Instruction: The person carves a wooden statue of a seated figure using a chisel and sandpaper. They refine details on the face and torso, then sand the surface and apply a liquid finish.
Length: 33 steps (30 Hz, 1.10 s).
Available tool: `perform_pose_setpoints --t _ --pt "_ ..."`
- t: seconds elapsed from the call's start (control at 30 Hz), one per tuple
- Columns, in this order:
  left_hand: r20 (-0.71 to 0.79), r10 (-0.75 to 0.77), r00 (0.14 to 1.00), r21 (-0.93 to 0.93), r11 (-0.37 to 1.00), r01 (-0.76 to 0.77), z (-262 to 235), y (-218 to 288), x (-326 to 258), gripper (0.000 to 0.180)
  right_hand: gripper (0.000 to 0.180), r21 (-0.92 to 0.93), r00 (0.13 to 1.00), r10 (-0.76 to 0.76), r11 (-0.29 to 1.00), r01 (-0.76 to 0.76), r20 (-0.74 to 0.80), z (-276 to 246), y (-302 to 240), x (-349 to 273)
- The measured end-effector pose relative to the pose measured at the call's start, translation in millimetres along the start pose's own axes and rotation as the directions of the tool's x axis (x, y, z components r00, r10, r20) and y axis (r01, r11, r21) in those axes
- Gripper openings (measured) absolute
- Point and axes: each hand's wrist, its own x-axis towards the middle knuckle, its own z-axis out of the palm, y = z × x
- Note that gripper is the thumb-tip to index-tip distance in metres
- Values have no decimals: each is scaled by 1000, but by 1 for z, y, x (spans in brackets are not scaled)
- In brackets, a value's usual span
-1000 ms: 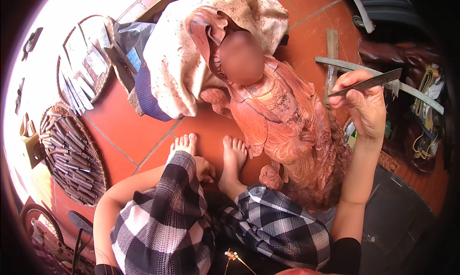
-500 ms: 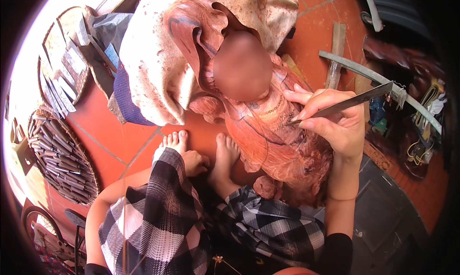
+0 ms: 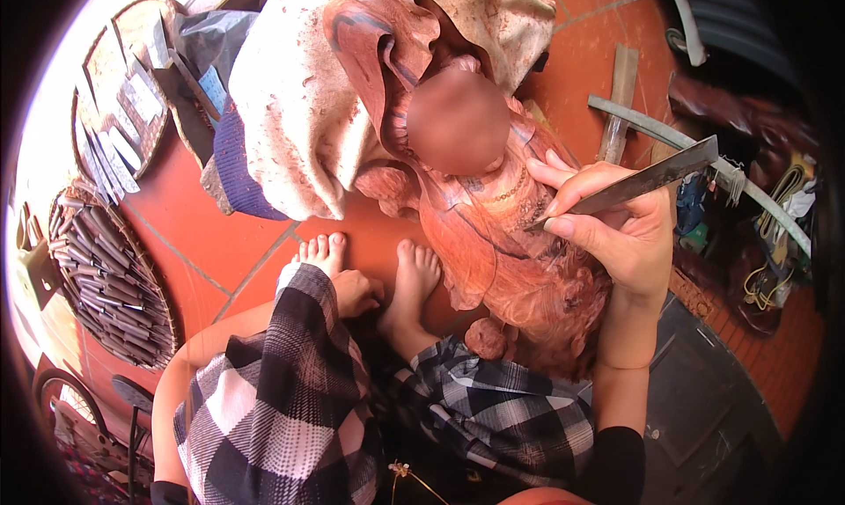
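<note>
A reddish-brown carved wooden figure (image 3: 458, 232) with a hood and robe lies tilted back, its head end against a pale cloth-covered bundle (image 3: 304, 109). My right hand (image 3: 620, 228) pinches a flat, dark metal carving blade (image 3: 656, 181) between thumb and fingers. Its lower tip meets the carved chest, just below a beaded necklace line, while the other end sticks up to the right. Some fingers of this hand rest on the figure's shoulder. Down by my bare foot (image 3: 324, 252), my left hand (image 3: 355, 292) hangs beside my knee with loosely bent fingers, and I see nothing in it.
To the left stands a round basket (image 3: 114, 281) packed with many thin tool handles or rods. Above it lies a tray (image 3: 119, 109) of flat blades and sharpening pieces. Wood strips (image 3: 619, 105), a curved grey bar (image 3: 695, 144) and a cluttered bag lie right on red tiles.
The blade has turned slightly in my right hand, showing more of its flat face, its tip still at the chest. The whole view has shifted a little.
</note>
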Motion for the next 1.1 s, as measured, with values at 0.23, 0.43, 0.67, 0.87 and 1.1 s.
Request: perform_pose_setpoints --t 0.23,0.43,0.67,0.87,1.1 --pt "53 -17 998 50 999 15 -8 1 -4 40 5 -37 994 64 997 -68 -92 13 -6 1" --pt "60 21 998 70 997 -26 -3 -3 3 41 6 91 993 84 993 -77 -85 11 -7 3" --pt "37 -51 998 -50 997 53 -13 4 -5 39 8 193 962 44 981 9 -271 -1 -6 1" --pt "-139 92 986 22 996 -90 -1 1 -4 45 11 305 986 10 951 42 -167 -32 2 -8" --pt "-603 -21 797 -50 999 -12 77 -20 29 58 13 310 979 72 951 -10 -191 -21 -4 4"
